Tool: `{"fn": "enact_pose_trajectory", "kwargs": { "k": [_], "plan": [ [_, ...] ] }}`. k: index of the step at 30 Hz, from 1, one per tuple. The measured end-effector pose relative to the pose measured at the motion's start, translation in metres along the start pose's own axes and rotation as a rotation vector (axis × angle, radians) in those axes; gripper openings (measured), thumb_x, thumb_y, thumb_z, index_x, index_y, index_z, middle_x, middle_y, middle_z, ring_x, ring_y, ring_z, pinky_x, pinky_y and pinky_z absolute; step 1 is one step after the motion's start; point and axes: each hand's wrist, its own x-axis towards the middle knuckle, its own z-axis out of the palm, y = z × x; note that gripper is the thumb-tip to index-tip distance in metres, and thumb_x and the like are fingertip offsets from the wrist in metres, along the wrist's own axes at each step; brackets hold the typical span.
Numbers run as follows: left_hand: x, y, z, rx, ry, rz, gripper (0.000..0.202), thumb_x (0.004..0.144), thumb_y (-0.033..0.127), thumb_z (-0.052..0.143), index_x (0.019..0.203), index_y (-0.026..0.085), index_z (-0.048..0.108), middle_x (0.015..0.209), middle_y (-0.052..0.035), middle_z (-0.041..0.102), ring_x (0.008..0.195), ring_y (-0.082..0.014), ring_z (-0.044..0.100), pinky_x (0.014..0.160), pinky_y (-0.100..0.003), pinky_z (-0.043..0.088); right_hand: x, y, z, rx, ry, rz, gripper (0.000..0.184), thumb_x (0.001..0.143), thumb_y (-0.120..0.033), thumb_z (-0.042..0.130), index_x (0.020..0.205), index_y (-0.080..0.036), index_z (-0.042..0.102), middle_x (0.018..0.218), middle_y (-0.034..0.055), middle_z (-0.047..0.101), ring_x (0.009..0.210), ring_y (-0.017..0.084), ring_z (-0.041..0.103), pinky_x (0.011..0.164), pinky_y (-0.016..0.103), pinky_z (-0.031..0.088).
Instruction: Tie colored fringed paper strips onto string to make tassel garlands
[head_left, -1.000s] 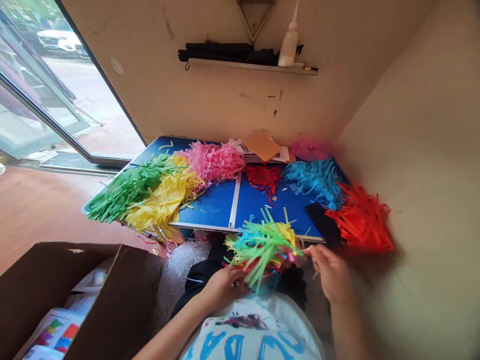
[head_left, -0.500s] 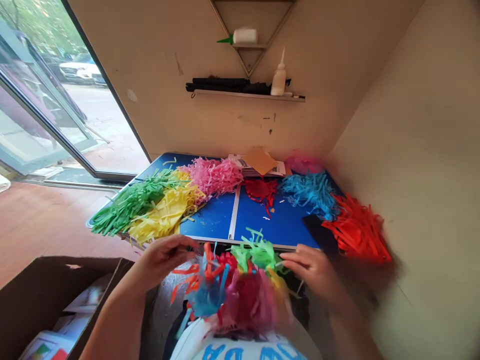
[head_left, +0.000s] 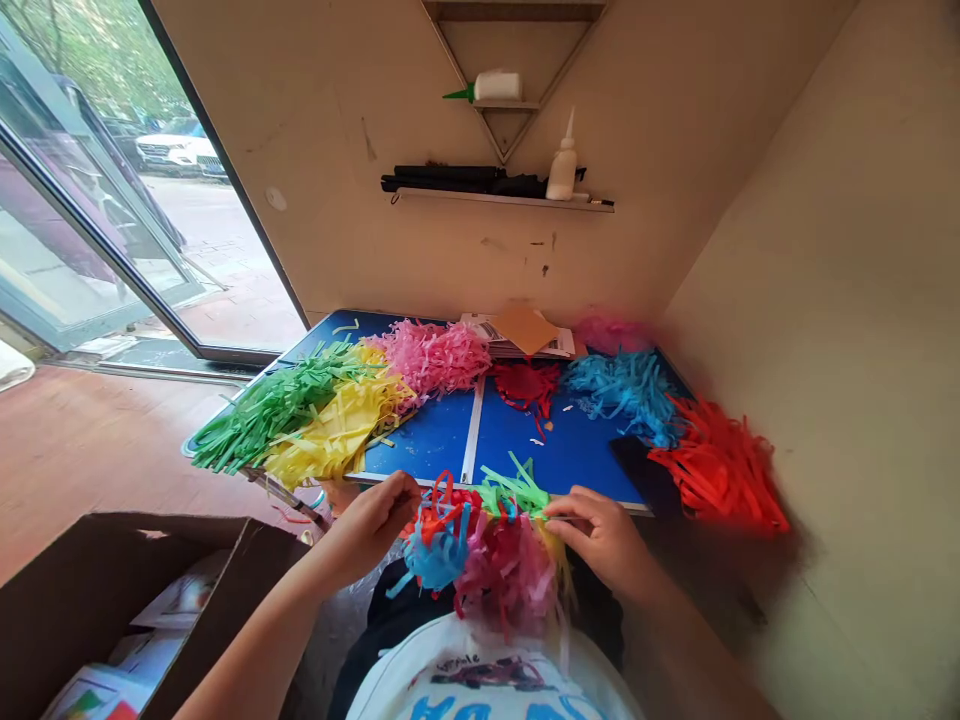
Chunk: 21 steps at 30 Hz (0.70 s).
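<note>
1. Since one second ago, the left hand (head_left: 386,512) has come up from low beside the row of thin, bright paper strips (head_left: 491,565) to its left end. Since half a second ago, it has come closer to the right hand (head_left: 600,530), so the gap between them is smaller. The right hand is at the right end in all three pictures.

2. The row of strips hangs in the air between the two hands, in front of the white shirt with blue letters (head_left: 420,650) and just on the near side of the blue, flat surface (head_left: 427,430).

3. Its long way runs from left to right, from one hand to the other. Blue and red strips are next to the left hand. Pink ones hang in the middle. Light green and yellow ones are next to the right hand. Neither hand is clearly nearer, as each is at one end.

4. The left hand's thumb and finger pinch together and seem to grip the left end, but that bit is too small to see well. The right hand pinches the right end, where a thin, pale bit shows.

5. Past the hands, the green paper pile (head_left: 285,405) and the yellow paper pile (head_left: 345,425) lie on the left, and the bright red paper pile (head_left: 724,470) lies on the right.
</note>
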Motion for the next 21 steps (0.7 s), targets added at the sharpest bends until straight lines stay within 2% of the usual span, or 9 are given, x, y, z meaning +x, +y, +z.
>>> {"fn": "enact_pose_trajectory", "kwargs": {
  "k": [5, 8, 12, 16, 19, 21],
  "plan": [
    [0.013, 0.011, 0.0, 0.068, -0.062, -0.029, 0.027, 0.088, 0.042, 0.055, 0.092, 0.023, 0.074, 0.084, -0.0041, 0.072, 0.071, -0.0151, 0.063, 0.063, -0.023, 0.044, 0.01, -0.004, -0.009, -0.132, 0.073, -0.115, 0.025, 0.092, -0.038, 0.056, 0.088, -0.025, 0.078, 0.066, 0.0014, 0.062, 0.063, 0.015, 0.057, 0.06, 0.026, 0.039],
    [0.023, 0.016, -0.001, 0.063, -0.058, -0.018, 0.03, 0.087, 0.043, 0.055, 0.092, 0.023, 0.076, 0.076, -0.004, 0.071, 0.066, -0.0148, 0.061, 0.058, -0.022, 0.042, 0.018, -0.011, -0.013, -0.103, 0.049, -0.144, 0.025, 0.092, -0.035, 0.057, 0.082, -0.023, 0.077, 0.071, 0.0026, 0.064, 0.069, 0.016, 0.059, 0.065, 0.026, 0.042],
    [0.03, 0.026, 0.001, 0.077, 0.031, 0.075, 0.031, 0.089, 0.037, 0.049, 0.078, 0.019, 0.071, 0.077, -0.0047, 0.068, 0.067, -0.0144, 0.058, 0.06, -0.023, 0.041, 0.03, -0.02, -0.014, 0.05, -0.081, -0.006, 0.021, 0.087, -0.031, 0.059, 0.078, -0.02, 0.075, 0.076, 0.0034, 0.069, 0.071, 0.017, 0.062, 0.064, 0.026, 0.044],
    [0.029, 0.031, 0.0, 0.104, -0.008, 0.007, 0.031, 0.09, 0.04, 0.047, 0.081, 0.02, 0.07, 0.067, -0.0009, 0.066, 0.058, -0.0127, 0.054, 0.053, -0.022, 0.035, 0.036, -0.023, -0.012, 0.144, -0.137, 0.078, 0.019, 0.081, -0.034, 0.063, 0.081, -0.021, 0.077, 0.081, 0.0032, 0.074, 0.074, 0.019, 0.065, 0.066, 0.026, 0.044],
    [0.038, 0.036, -0.005, 0.184, -0.026, -0.039, 0.032, 0.087, 0.044, 0.05, 0.082, 0.022, 0.073, 0.068, -0.0005, 0.068, 0.059, -0.0132, 0.056, 0.053, -0.022, 0.034, 0.048, -0.025, -0.014, 0.005, -0.07, 0.073, 0.022, 0.08, -0.04, 0.064, 0.077, -0.022, 0.076, 0.074, 0.0019, 0.073, 0.066, 0.018, 0.061, 0.061, 0.026, 0.039],
    [0.052, 0.043, -0.007, 0.336, 0.051, -0.049, 0.03, 0.087, 0.043, 0.05, 0.082, 0.023, 0.073, 0.069, -0.0014, 0.069, 0.061, -0.0147, 0.058, 0.055, -0.023, 0.033, 0.064, -0.029, -0.013, -0.138, 0.019, 0.035, 0.033, 0.08, -0.046, 0.062, 0.062, -0.02, 0.071, 0.062, 0.0017, 0.067, 0.058, 0.016, 0.055, 0.056, 0.026, 0.033]
  ]
}}
